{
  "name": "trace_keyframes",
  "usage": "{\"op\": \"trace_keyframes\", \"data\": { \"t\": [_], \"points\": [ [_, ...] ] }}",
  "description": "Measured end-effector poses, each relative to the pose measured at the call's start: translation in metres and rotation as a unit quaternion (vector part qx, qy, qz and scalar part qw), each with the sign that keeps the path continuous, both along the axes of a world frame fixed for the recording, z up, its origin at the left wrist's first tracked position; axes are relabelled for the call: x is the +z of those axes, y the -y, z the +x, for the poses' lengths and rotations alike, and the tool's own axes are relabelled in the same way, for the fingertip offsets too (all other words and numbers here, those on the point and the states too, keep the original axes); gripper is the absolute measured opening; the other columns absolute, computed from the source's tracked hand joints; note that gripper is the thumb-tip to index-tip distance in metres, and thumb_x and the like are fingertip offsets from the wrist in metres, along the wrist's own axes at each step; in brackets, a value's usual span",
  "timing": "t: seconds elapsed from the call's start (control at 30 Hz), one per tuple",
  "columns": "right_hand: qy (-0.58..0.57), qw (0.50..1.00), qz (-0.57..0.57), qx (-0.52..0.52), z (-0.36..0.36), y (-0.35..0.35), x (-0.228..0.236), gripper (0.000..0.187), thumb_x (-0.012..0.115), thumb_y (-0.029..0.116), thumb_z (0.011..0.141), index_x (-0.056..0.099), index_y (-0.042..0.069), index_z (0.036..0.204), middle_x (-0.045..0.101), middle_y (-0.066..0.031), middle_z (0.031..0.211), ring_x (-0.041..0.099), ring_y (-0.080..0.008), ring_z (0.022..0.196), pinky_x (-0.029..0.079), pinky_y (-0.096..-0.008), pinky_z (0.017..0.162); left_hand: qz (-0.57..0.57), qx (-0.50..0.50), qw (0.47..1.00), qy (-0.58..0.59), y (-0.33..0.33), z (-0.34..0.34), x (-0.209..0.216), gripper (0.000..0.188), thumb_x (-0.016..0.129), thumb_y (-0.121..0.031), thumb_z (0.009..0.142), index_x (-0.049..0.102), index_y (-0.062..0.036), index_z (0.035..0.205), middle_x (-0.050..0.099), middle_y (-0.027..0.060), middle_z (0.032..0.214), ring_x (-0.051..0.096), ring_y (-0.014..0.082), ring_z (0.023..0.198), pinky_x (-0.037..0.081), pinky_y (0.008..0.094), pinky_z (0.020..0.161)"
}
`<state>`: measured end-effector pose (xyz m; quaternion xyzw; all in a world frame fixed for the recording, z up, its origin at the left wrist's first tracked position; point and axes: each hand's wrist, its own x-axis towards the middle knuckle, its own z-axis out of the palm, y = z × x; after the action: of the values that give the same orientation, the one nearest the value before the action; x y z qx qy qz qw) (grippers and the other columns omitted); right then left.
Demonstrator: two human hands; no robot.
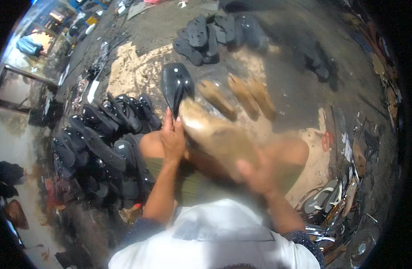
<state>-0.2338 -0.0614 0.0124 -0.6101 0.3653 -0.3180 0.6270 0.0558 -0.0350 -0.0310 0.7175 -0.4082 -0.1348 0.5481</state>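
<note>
My left hand (172, 141) grips the end of a glossy black sandal (172, 80), which is held up in front of my knees. My right hand (259, 175) is closed on the near end of a tan shoe last (219, 136), which is smeared by motion. The last's far end comes close to the sandal and my left fingers; whether they touch, I cannot tell. Beyond them, more tan shoe lasts (248, 96) lie side by side on the floor. Some of the right fingers are hidden or blurred.
Rows of black sandals (98, 121) stand on the floor to my left. A pile of dark soles (206, 38) lies ahead on cardboard (134, 67). To the right are a grey flip-flop (320, 199), scraps and a round disc (362, 249). A wall (13, 134) borders the left.
</note>
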Motion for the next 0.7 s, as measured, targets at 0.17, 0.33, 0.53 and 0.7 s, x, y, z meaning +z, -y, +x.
{"op": "trace_keyframes", "data": {
  "t": [0.17, 0.33, 0.53, 0.7],
  "points": [
    [0.007, 0.996, -0.061, -0.061, 0.053, -0.026, 0.003, 0.062, 0.075, 0.019, 0.089, 0.051, -0.009, 0.14, 0.066, -0.023, 0.121, 0.066, -0.0304, 0.111, 0.052, -0.0389, 0.096, 0.005, -0.057, 0.997, 0.049, -0.033, -0.032, 0.023, 0.055, 0.048, -0.013, 0.106, 0.033, 0.0129, 0.152, 0.063, 0.0193, 0.134, 0.063, 0.0206, 0.116, 0.048, 0.03, 0.101],
    [0.028, 0.965, -0.247, -0.082, 0.071, -0.013, -0.003, 0.064, 0.076, 0.016, 0.086, 0.052, -0.008, 0.141, 0.064, -0.0246, 0.123, 0.064, -0.0369, 0.108, 0.052, -0.0426, 0.096, -0.112, -0.172, 0.955, -0.214, -0.036, 0.001, 0.017, 0.079, 0.058, -0.049, 0.099, 0.037, 0.0051, 0.152, 0.052, 0.0183, 0.148, 0.052, 0.0305, 0.135, 0.043, 0.0412, 0.111],
    [0.087, 0.951, -0.285, -0.08, 0.075, -0.028, 0.005, 0.064, 0.077, 0.017, 0.086, 0.053, -0.007, 0.141, 0.061, -0.0259, 0.13, 0.061, -0.0369, 0.115, 0.049, -0.0429, 0.1, -0.317, -0.265, 0.776, -0.476, 0.048, 0.027, 0.109, 0.056, 0.033, -0.053, 0.109, 0.036, -0.0232, 0.155, 0.047, 0.0183, 0.152, 0.052, 0.0436, 0.134, 0.045, 0.0684, 0.105],
    [0.105, 0.941, -0.311, -0.085, 0.074, -0.042, 0.012, 0.063, 0.077, 0.015, 0.085, 0.054, -0.008, 0.139, 0.062, -0.0262, 0.13, 0.062, -0.0368, 0.113, 0.05, -0.0436, 0.1, -0.369, -0.214, 0.753, -0.5, 0.043, 0.025, 0.114, 0.042, 0.036, -0.047, 0.109, 0.053, -0.0262, 0.141, 0.055, 0.0211, 0.145, 0.054, 0.0458, 0.131, 0.047, 0.069, 0.103]
  ]
}}
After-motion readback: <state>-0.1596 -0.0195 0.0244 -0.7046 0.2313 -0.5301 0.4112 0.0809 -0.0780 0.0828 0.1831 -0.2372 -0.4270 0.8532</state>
